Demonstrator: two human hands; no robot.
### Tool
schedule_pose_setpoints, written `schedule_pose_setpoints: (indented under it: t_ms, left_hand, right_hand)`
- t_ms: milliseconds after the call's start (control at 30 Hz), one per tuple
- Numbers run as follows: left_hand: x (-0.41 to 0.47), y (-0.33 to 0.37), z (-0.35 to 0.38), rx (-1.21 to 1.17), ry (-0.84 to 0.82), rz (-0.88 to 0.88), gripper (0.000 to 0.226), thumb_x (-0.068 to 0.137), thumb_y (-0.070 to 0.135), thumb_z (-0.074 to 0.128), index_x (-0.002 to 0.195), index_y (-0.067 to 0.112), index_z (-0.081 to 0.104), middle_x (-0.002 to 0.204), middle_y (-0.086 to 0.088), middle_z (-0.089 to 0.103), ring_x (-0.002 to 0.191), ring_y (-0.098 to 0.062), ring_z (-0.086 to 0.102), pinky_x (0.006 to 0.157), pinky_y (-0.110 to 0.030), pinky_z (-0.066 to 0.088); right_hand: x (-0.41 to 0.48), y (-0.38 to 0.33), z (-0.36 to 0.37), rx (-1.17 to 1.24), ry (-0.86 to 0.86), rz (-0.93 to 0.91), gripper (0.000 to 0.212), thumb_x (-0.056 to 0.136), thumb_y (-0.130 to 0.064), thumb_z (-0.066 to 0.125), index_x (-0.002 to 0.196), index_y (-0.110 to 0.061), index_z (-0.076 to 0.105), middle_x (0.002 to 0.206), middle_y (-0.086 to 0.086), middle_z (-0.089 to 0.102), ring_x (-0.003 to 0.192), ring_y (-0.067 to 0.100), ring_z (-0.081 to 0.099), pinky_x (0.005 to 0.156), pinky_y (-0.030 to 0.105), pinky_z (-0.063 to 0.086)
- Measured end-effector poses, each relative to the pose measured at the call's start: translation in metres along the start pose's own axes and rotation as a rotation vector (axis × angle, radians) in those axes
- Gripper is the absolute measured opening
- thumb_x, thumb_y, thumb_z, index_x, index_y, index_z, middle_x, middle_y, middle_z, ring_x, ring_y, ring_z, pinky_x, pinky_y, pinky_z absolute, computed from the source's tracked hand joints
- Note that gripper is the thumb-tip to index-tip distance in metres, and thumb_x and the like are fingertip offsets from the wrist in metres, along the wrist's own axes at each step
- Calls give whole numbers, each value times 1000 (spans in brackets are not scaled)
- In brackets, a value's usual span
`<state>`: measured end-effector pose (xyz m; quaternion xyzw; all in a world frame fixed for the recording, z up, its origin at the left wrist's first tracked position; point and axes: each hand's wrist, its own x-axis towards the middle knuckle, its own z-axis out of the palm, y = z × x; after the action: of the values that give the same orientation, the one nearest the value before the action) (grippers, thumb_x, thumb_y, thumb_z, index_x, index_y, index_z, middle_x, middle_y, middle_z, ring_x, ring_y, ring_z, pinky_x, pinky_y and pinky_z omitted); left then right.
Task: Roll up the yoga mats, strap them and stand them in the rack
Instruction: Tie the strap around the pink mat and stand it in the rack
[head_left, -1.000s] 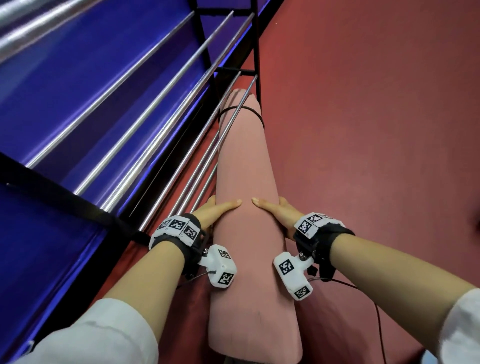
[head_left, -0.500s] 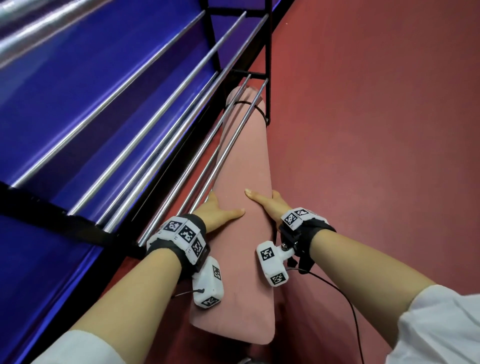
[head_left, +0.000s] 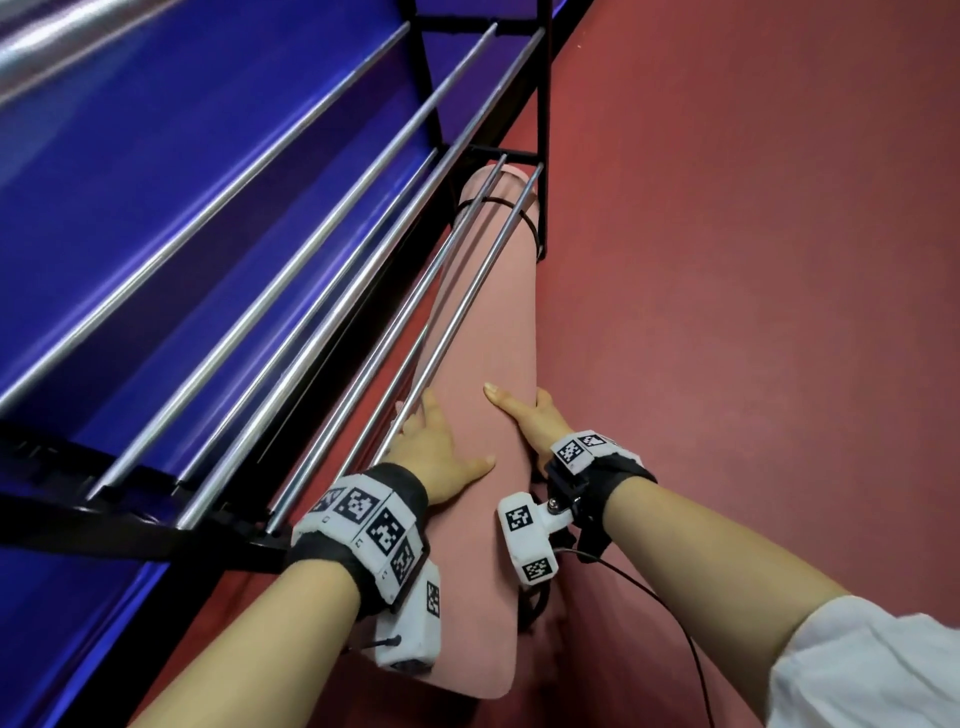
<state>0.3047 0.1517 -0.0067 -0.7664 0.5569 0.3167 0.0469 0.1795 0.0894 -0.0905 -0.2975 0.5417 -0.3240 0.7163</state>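
Yoga mat (head_left: 483, 322), 1, 1 strap (head_left: 531, 232), between left hand (head_left: 436, 452) and right hand (head_left: 530, 421)

1. No readable text, brand or number anywhere in my view.
2. Only black-and-white square code markers on my left wristband (head_left: 371, 519) and right wristband (head_left: 579, 451); no letters.
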Motion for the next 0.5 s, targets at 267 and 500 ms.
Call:
schedule_pose_setpoints:
  t_ms: [267, 500]
  left_hand:
    - [-21, 9, 12, 167, 42, -50, 107, 88, 50, 55, 144, 6, -24, 155, -21, -4, 143, -33, 11, 116, -39, 16]
    - [-25, 13, 11, 171, 54, -68, 101, 91, 47, 51, 145, 3, -22, 154, -23, -9, 144, -33, 1, 117, -37, 8]
  right_hand:
    - [5, 13, 4, 46, 1, -33, 63, 74, -35, 78, 122, -16, 43, 111, 1, 63, 101, 19, 63, 93, 42, 51]
    - [8, 13, 4, 58, -8, -45, 66, 73, -36, 79, 124, -16, 42, 114, 2, 63, 102, 19, 63, 94, 41, 51]
